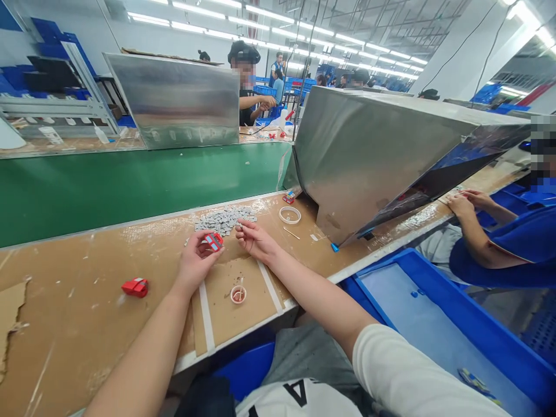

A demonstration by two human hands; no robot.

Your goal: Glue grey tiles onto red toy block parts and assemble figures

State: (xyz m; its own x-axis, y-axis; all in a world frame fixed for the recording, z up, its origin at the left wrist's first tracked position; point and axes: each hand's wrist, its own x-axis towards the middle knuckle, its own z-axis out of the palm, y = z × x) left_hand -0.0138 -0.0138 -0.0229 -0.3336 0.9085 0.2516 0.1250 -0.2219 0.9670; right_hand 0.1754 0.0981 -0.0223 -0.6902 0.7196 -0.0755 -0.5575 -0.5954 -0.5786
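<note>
- While your left hand (194,262) clasps a red car (214,241) above the worktop (99,324), your right hand (256,238) pinches a grey piece (238,224).
- Grey pile (221,221): near the far edge.
- Cup (238,302): near the front edge.
- Metal casing (373,145) blocks the right side.

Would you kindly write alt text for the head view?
The left hand holds a red toy car; the right hand, by piled grey pieces, seems to pinch one. Another red car and a cup are on the table.
</note>
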